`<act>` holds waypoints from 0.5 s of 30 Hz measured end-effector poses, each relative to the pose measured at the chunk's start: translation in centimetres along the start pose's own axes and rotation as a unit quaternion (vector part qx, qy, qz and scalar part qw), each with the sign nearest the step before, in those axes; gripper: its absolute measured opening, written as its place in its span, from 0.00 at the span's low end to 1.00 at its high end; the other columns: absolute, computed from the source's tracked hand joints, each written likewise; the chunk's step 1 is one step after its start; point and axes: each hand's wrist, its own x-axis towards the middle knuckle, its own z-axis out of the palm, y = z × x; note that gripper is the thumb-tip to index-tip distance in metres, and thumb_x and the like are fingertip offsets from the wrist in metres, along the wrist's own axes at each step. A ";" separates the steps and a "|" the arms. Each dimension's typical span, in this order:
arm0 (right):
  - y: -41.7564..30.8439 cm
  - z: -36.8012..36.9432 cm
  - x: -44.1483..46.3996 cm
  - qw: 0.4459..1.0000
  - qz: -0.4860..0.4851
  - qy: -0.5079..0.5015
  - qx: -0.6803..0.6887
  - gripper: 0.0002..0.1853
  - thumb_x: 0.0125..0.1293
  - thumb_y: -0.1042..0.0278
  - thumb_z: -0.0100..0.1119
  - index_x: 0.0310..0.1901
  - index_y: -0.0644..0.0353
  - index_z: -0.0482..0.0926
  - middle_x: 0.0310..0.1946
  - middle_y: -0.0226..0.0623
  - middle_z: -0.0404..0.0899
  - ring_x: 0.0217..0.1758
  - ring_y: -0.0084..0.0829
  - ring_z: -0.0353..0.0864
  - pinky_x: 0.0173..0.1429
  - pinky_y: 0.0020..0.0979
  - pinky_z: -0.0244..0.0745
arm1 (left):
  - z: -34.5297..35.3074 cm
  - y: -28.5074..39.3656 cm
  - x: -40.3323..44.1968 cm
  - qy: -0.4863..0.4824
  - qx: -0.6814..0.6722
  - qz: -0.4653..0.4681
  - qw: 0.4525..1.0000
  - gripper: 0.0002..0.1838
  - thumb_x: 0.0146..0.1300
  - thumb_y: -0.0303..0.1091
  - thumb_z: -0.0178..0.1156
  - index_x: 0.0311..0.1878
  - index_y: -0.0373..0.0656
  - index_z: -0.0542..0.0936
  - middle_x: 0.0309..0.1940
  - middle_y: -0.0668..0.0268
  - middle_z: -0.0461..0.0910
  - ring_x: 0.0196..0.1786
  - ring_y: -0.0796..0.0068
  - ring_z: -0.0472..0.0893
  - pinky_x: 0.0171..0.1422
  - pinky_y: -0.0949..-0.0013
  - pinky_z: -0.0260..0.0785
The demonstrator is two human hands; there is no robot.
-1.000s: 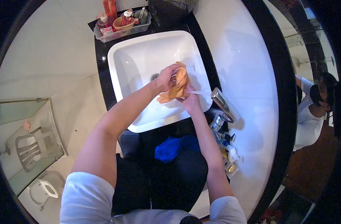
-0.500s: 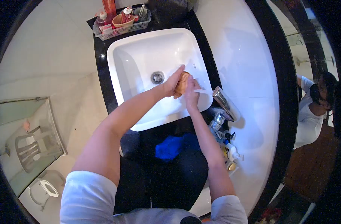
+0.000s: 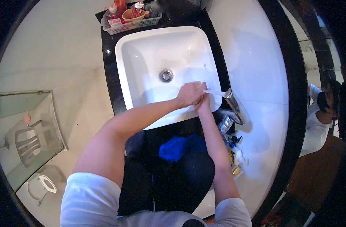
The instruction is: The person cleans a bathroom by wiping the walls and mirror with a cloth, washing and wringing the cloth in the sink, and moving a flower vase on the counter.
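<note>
My left hand (image 3: 190, 94) lies bent over the front right part of the white sink (image 3: 122, 83), its fingers curled against my right hand (image 3: 204, 99). The right hand is under and beside it, its fingers mostly covered. Both hands are closed together, and whatever lies between them is hidden. Water (image 3: 215, 92) runs from the chrome faucet (image 3: 236, 108) onto the hands. The metal drain (image 3: 166, 75) shows in the basin behind them.
A grey basket (image 3: 133, 25) of bottles and a small tan bowl (image 3: 134, 16) stands at the back of the black counter (image 3: 109, 72). Several bottles (image 3: 236, 155) line the wall by the faucet. A mirror (image 3: 317, 125) is at right, a toilet (image 3: 47, 183) at lower left.
A round orange-tan thing showed between both hands before; now it is out of sight. My left hand has turned over and moved closer to the faucet's stream. The view has shifted slightly.
</note>
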 end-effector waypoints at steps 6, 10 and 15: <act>-0.5 6.0 -4.3 0.810 -0.339 0.092 -0.469 0.17 0.66 0.59 0.50 0.25 0.65 0.72 0.30 0.35 0.75 0.32 0.31 0.74 0.38 0.33 0.68 | -2.8 -0.5 0.6 -0.161 -0.422 -0.309 0.837 0.21 0.63 0.51 0.45 0.51 0.47 0.72 0.49 0.65 0.75 0.48 0.67 0.76 0.55 0.55 0.68; -1.0 6.1 -4.3 0.560 -0.509 -0.023 -0.653 0.15 0.62 0.58 0.53 0.33 0.64 0.74 0.33 0.42 0.72 0.40 0.44 0.71 0.47 0.42 0.65 | -1.8 -2.9 1.8 -0.172 -0.619 -0.177 0.746 0.20 0.62 0.50 0.46 0.45 0.43 0.73 0.43 0.63 0.77 0.46 0.70 0.77 0.51 0.61 0.71; -0.6 4.6 -3.3 0.758 -0.288 0.144 -0.567 0.23 0.66 0.47 0.44 0.50 0.59 0.66 0.41 0.36 0.72 0.49 0.37 0.69 0.53 0.36 0.64 | -1.5 -0.2 1.8 0.141 -0.375 -0.184 0.898 0.17 0.58 0.44 0.52 0.33 0.36 0.76 0.33 0.53 0.77 0.34 0.63 0.79 0.40 0.61 0.72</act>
